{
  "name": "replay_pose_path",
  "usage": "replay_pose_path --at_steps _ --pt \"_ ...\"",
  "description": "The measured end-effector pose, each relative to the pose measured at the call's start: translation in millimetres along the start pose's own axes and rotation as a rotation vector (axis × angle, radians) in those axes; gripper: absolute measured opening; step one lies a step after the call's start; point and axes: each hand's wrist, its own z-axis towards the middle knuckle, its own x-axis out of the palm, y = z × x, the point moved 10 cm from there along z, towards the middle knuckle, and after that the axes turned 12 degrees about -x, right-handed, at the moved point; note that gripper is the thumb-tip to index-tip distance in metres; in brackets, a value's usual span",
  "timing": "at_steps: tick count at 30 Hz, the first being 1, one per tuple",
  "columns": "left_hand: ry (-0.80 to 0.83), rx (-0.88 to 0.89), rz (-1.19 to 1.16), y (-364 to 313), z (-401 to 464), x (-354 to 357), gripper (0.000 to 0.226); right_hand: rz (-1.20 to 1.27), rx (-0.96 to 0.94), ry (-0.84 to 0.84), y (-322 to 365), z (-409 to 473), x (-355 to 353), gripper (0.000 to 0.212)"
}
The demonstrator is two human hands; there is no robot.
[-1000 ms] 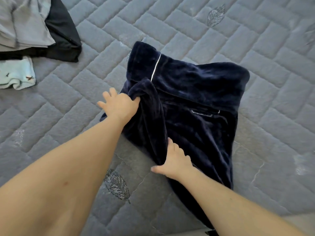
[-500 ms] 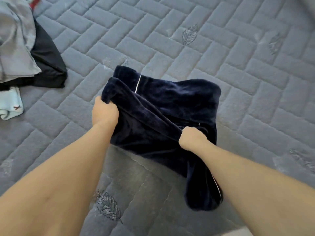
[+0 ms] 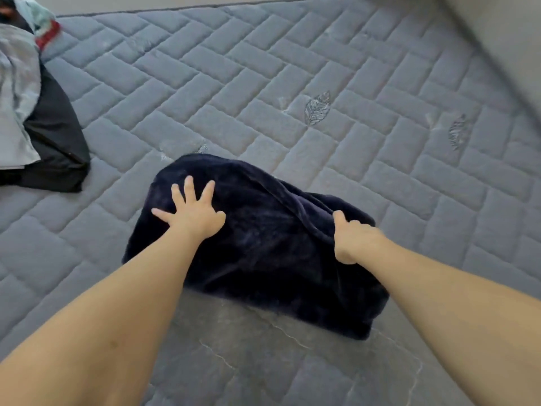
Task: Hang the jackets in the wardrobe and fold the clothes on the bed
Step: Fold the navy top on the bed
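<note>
A dark navy velvet garment (image 3: 263, 247) lies folded into a compact bundle on the grey quilted mattress (image 3: 322, 83). My left hand (image 3: 194, 210) presses flat on the garment's left part with fingers spread. My right hand (image 3: 352, 237) grips a fold of the fabric at the garment's right side, fingers curled into it and thumb up.
A pile of other clothes lies at the far left: a grey garment (image 3: 16, 92) over a black one (image 3: 57, 142), with a red and teal piece (image 3: 44, 27) behind. A wall runs along the mattress's far edge and right corner.
Both hands carried the garment's near half up and over onto the far half. My left hand let go and now presses flat on it; my right still grips the fabric.
</note>
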Motion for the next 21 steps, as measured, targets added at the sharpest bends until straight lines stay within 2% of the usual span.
replay_pose_path --at_steps 3,5,7,9,11,13,15,16,18,21 --pt "0.144 -0.089 -0.044 7 0 34 0.08 -0.151 0.02 -0.019 -24 14 -37 0.072" --pt "0.16 -0.078 -0.073 10 3 34 0.08 -0.334 0.11 -0.145 -40 18 -80 0.052" --pt "0.118 -0.039 -0.122 17 8 21 0.082 -0.481 0.171 -0.21 -40 24 -105 0.048" --pt "-0.016 -0.068 -0.196 37 14 -4 0.088 -0.357 0.05 -0.26 -8 41 -105 0.057" --pt "-0.104 -0.239 -0.285 77 22 -18 0.101 -0.083 -0.209 -0.273 58 62 -92 0.07" --pt "-0.002 -0.402 -0.405 113 32 -7 0.119 0.142 -0.399 -0.259 129 79 -79 0.085" --pt "0.236 -0.4 -0.624 118 40 20 0.122 0.214 -0.468 -0.266 183 98 -71 0.101" --pt "0.326 -0.36 -0.658 113 39 32 0.118 0.219 -0.472 -0.276 203 108 -70 0.108" --pt "0.346 -0.29 -0.466 107 41 51 0.114 0.203 -0.474 -0.315 232 130 -75 0.118" --pt "0.25 -0.241 -0.245 106 54 66 0.122 0.134 -0.571 -0.337 270 159 -81 0.124"
